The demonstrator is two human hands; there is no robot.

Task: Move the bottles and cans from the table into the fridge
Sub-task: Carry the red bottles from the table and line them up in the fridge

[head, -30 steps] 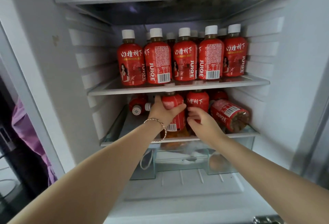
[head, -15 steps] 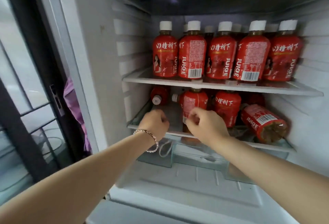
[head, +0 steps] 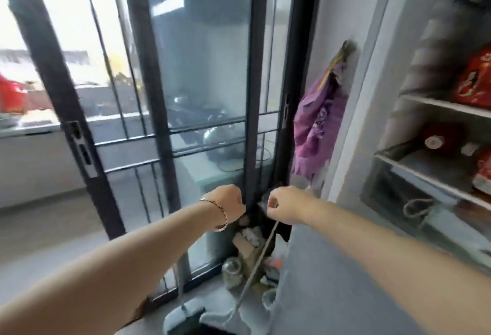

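Note:
The view has swung left, so the open fridge [head: 372,90] shows only at the right edge. Red juice bottles [head: 475,82] stand on its upper shelf. Another red bottle [head: 441,139] lies on the glass shelf [head: 422,171] below, cap toward me. My left hand [head: 229,201], with a bracelet at the wrist, and my right hand [head: 288,204] hang in the air left of the fridge. Both have loosely curled fingers and hold nothing. The frame is blurred by motion.
A black-framed glass sliding door [head: 253,95] fills the left and middle. A purple cloth [head: 316,127] hangs between door and fridge. Floor clutter, including a glass jar [head: 232,271], sits below my hands. A blurred red object [head: 10,95] shows beyond the glass at far left.
My head has turned sharply left, away from the fridge. Both hands have drawn back from the lower shelf, leaving the bottles there, and now hang in front of the door frame.

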